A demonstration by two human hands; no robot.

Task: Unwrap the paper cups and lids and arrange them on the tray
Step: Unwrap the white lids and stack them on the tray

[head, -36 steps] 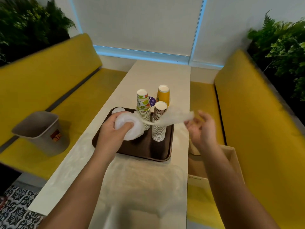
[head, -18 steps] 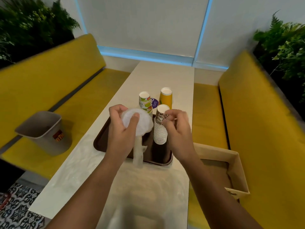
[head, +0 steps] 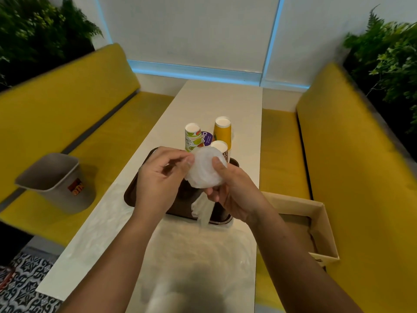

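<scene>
1. Near end of the long white table [head: 225, 102]: a loose sheet of clear plastic wrapping [head: 194, 251] lies flat on it. An open brown cardboard box [head: 325, 233] sits on the right-hand yellow upholstered bench [head: 349, 177], close to the table edge.
2. Both hands are held over the dark brown rectangular tray [head: 133, 190]. The right hand [head: 234, 195] grips a stack of white round plastic lids [head: 205, 170], thumb on the upper face and fingers underneath. The left hand [head: 162, 179] pinches the thin clear film at the stack's left edge. A twisted tail of film [head: 202, 211] hangs below the stack, over the tray.
3. Far part of the tray: a stack of upturned paper cups with green fruit print [head: 193, 137] and a brown-patterned cup stack [head: 218, 146], the latter partly hidden behind the lids. No wrap is visible on either.
4. An orange cup stack [head: 222, 129] stands at or just past the far rim; I cannot tell which.
5. On the left-hand bench, a grey plastic waste bin [head: 54, 184] stands well apart from the tray.
6. Assessment: the cups appear unwrapped and mostly placed. The lids remain in their film and off the tray. Outstanding, in my judgement: strip the film, set the lids down, clear the wrapping.
</scene>
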